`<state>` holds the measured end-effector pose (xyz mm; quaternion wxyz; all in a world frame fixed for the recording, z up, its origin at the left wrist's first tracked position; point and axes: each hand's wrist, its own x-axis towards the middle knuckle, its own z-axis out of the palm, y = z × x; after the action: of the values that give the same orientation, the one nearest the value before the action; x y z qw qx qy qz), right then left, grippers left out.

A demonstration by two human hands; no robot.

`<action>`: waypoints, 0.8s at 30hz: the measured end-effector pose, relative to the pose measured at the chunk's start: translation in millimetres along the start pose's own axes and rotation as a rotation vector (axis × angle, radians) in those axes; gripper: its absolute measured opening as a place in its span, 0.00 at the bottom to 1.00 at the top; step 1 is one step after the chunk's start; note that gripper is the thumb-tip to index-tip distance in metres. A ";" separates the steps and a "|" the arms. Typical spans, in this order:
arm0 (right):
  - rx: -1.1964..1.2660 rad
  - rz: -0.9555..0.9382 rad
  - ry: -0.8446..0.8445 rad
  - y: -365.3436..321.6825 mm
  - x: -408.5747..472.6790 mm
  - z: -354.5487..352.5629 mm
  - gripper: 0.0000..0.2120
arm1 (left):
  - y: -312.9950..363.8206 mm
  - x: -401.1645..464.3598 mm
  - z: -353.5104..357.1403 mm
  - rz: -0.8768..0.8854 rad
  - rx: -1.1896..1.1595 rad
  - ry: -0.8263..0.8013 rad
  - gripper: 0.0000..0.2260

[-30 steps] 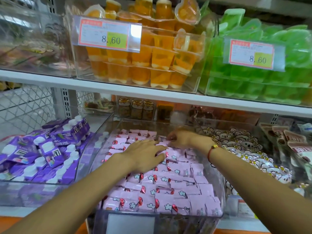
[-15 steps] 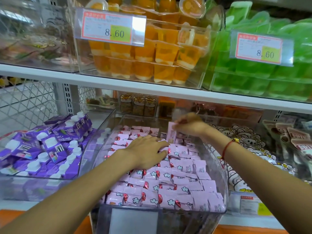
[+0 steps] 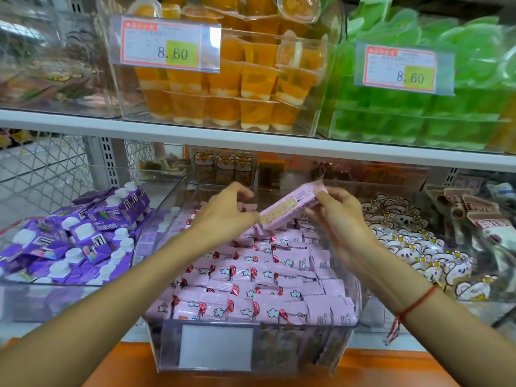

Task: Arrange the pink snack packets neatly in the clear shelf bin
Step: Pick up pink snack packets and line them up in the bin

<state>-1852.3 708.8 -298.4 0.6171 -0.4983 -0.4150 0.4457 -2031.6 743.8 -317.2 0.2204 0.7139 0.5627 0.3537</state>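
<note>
Both hands hold one pink packet [image 3: 290,209] tilted above the clear bin [image 3: 344,344]: right hand [image 3: 339,216] grip pinches its upper end, left hand [image 3: 223,215] grip curls at its lower end. Pink packets [image 3: 251,286] fill the bin; purple pouches [image 3: 75,236] lie left, white bear-print packets [image 3: 413,247] right.

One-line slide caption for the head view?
Both hands, left hand and right hand, hold a pink packet above the packet-filled clear bin.
</note>
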 end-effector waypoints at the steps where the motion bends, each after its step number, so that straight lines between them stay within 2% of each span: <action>1: 0.008 0.008 -0.007 0.4 -3.4 0.3 0.09 | 4.9 -4.2 -1.7 0.036 -0.054 -0.051 0.25; 3: 0.025 0.002 -0.017 -1.4 -9.3 2.2 0.10 | 14.6 -13.6 -0.9 0.157 -0.061 -0.138 0.30; 5: 0.041 -0.019 -0.021 -3.4 -12.9 3.6 0.10 | 20.3 -18.0 3.1 0.267 -0.015 -0.110 0.25; 8: 0.064 -0.046 -0.037 -5.6 -16.0 3.1 0.11 | 25.3 -19.1 0.3 0.315 0.001 -0.023 0.16; 10: 0.034 -0.052 -0.051 -5.0 -15.9 0.7 0.11 | 25.1 -18.4 -6.2 0.300 -0.050 -0.090 0.14; 12: -0.117 -0.127 -0.043 -3.1 -14.4 -2.8 0.10 | 24.3 -18.2 -12.9 0.201 -0.146 -0.212 0.15; 15: -0.501 -0.460 -0.031 -2.3 -14.1 -11.3 0.14 | 19.5 -16.0 -19.2 -0.074 -0.275 -0.304 0.18; 17: -0.679 -0.653 -0.195 -3.3 -14.9 -16.2 0.22 | 13.7 -13.2 -20.2 -0.164 -0.244 -0.308 0.20; 19: -0.884 -0.737 -0.396 0.2 -15.7 -16.4 0.30 | 11.0 -14.1 -22.0 -0.193 -0.240 -0.380 0.24; 20: -0.981 -0.763 -0.441 3.0 -15.5 -15.4 0.31 | 11.2 -14.4 -22.4 -0.201 -0.269 -0.422 0.25; 22: -1.122 -0.842 -0.422 7.9 -13.7 -12.6 0.28 | 14.1 -13.3 -21.0 -0.220 -0.290 -0.449 0.25; 24: -1.147 -0.865 -0.394 10.6 -12.5 -10.9 0.22 | 15.2 -10.5 -19.2 -0.260 -0.309 -0.423 0.26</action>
<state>-1846.5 695.2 -311.4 0.2947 -0.4453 -0.8445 -0.0425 -2037.4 728.1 -296.6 0.4825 0.6515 0.5306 0.2475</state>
